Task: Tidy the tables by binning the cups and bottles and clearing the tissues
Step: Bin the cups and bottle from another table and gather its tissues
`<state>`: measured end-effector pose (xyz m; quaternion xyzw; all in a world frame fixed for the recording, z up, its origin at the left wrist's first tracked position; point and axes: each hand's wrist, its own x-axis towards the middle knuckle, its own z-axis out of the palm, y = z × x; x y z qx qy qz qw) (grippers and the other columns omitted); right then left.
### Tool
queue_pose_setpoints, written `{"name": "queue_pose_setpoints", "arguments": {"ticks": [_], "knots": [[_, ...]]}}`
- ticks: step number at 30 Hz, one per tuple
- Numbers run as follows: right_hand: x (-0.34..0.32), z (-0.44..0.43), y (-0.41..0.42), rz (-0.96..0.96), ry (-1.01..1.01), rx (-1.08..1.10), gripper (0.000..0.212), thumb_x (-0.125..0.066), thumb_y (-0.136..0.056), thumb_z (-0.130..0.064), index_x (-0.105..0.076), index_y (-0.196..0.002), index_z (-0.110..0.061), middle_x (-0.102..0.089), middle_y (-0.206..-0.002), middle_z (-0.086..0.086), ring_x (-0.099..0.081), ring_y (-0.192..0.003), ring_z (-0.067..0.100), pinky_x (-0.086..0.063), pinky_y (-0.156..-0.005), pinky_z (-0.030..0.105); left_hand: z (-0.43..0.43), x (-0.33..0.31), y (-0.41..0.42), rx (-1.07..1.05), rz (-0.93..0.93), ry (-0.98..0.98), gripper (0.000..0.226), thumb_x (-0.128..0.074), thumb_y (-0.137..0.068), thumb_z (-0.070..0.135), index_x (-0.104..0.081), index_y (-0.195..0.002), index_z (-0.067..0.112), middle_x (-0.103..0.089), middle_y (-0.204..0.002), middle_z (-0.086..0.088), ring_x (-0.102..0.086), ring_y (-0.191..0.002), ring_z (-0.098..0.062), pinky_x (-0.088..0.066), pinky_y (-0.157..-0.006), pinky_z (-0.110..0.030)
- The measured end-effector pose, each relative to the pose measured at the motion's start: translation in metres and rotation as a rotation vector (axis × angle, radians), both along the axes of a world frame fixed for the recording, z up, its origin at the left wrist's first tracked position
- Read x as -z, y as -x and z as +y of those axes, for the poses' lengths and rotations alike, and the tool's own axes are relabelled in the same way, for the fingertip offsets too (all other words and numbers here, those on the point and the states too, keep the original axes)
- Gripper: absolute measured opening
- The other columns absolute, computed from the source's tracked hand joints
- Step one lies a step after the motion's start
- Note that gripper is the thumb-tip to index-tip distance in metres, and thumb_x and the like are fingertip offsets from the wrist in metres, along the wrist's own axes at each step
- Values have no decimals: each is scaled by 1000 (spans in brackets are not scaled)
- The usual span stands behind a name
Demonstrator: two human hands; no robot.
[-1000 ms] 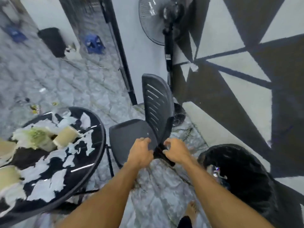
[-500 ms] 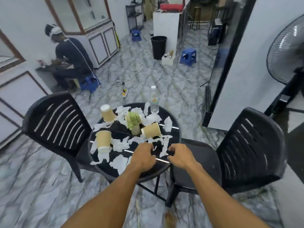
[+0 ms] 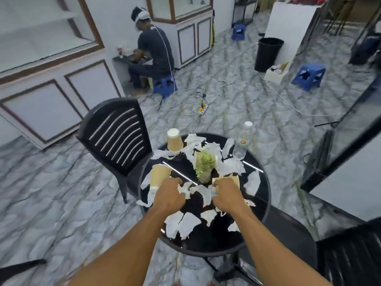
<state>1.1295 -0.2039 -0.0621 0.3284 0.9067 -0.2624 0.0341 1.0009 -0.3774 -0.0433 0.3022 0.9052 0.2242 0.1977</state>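
Observation:
A round black table [image 3: 257, 230] is strewn with several torn white tissues [image 3: 186, 223]. One paper cup [image 3: 174, 140] stands upside down at the far left, and a second cup [image 3: 159, 174] stands beside my left hand. A third cup [image 3: 234, 178] lies on its side, partly hidden by my right hand. A clear plastic bottle [image 3: 243, 141] stands at the far right edge. My left hand [image 3: 169, 196] has curled fingers and pinches the edge of a tissue [image 3: 184, 188]. My right hand [image 3: 226, 196] is curled against the tipped cup, its fingertips hidden.
A small green plant [image 3: 204, 164] stands mid-table. Black chairs sit at the left [image 3: 115, 133] and lower right [image 3: 348, 256]. A black bin [image 3: 268, 53], blue stools [image 3: 308, 75] and floor cables [image 3: 203, 106] lie beyond. A person [image 3: 153, 50] sits by the cabinets.
My view swung from the chair and bin bag to the table. Both hands moved forward over the table and reached the tissues and the tipped cup.

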Motion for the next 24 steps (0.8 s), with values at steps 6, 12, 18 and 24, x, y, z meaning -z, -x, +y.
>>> {"name": "queue_pose_setpoints", "arguments": {"ticks": [6,12,18,24], "knots": [[26,19,31,-135,-293,-87,55,-71,-75,-28,-56,-127,-23,-58,-126,-1,-41,-127,23,-39,-102,35,-6,25,49,-188,35,43,56,-59,-87,22,-46,-141,18,-48,-142,-3,-42,-130,-24,-41,-103,-38],[45,27,37,-366,-353,-73,68,-74,-71,-27,-44,-132,-27,-49,-130,-5,-32,-133,24,-34,-105,47,-1,57,93,-221,84,172,75,-68,-81,38,-31,-144,20,-43,-144,-4,-41,-128,-30,-44,-104,-46],[50,34,45,-387,-397,-28,65,-70,-76,-18,-42,-134,-28,-47,-131,-7,-39,-126,20,-30,-107,49,9,71,110,-280,39,156,77,-70,-77,34,-25,-139,22,-52,-127,-5,-51,-114,-30,-50,-94,-49],[54,41,47,-399,-381,12,68,-67,-77,-16,-39,-139,-28,-48,-133,-7,-40,-128,20,-23,-111,63,7,73,116,-344,-1,69,72,-69,-74,31,-27,-132,28,-57,-114,-4,-57,-103,-29,-54,-85,-52]]}}
